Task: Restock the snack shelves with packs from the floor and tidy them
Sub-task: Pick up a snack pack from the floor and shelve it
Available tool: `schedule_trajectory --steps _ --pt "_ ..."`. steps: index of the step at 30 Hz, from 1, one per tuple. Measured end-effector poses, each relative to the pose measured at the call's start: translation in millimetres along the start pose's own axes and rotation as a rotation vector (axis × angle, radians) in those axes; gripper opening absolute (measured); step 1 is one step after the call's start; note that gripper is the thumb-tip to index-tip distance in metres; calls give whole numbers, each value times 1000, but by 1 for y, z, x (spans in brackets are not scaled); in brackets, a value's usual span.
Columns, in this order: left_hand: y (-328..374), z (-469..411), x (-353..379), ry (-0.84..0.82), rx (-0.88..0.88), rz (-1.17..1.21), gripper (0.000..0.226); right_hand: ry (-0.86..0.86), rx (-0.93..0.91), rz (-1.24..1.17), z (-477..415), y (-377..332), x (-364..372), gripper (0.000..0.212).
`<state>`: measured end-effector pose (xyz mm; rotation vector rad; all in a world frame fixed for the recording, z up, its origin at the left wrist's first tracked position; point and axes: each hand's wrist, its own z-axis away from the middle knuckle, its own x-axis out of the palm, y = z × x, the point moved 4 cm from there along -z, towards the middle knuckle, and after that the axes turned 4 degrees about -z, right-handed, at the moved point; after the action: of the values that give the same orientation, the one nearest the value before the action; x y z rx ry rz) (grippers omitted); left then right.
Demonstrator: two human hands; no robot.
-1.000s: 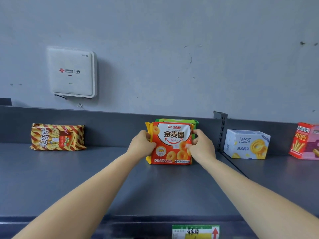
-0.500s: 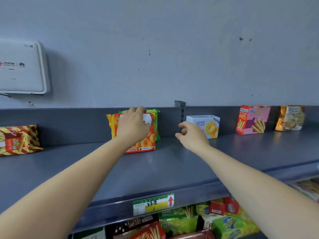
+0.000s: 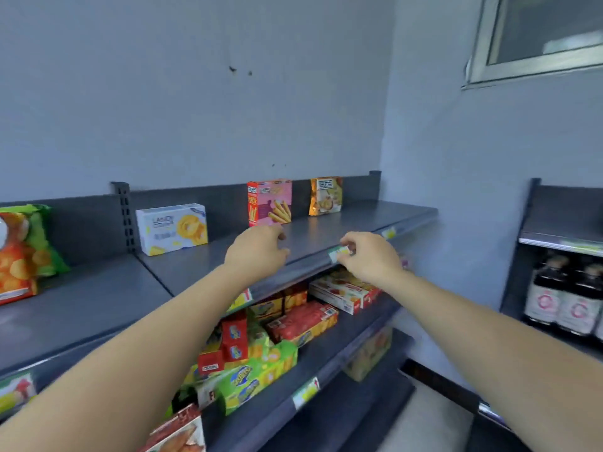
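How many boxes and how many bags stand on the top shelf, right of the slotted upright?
Boxes: 2, the white box and the pink box
Bags: 1, the gold bag
Total: 3

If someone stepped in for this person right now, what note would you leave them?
Left hand: loosely curled, empty, over the top shelf.
Right hand: at the price label on the shelf edge; unclear whether it pinches it.
Done: orange ring pack, white cookie box, pink stick box and golden pouch stand along the back.
Left: wide gaps to fill; no floor packs in view.
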<state>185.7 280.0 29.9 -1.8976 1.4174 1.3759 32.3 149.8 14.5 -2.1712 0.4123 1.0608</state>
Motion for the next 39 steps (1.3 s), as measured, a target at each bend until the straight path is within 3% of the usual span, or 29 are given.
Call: schedule_trajectory --steps 10,14,19,29,39 --pt "252 6 134 -195 421 0 16 -5 307 242 98 232 -119 33" --pt "342 13 176 -261 573 40 37 9 459 329 150 309 -165 34" --pt "450 31 223 -333 743 120 34 35 675 392 221 388 -219 37" --pt "652 76 297 -417 1142 239 31 166 1120 466 347 502 -306 31" --pt "807 160 367 -587 1407 289 26 273 1466 501 476 579 -348 32"
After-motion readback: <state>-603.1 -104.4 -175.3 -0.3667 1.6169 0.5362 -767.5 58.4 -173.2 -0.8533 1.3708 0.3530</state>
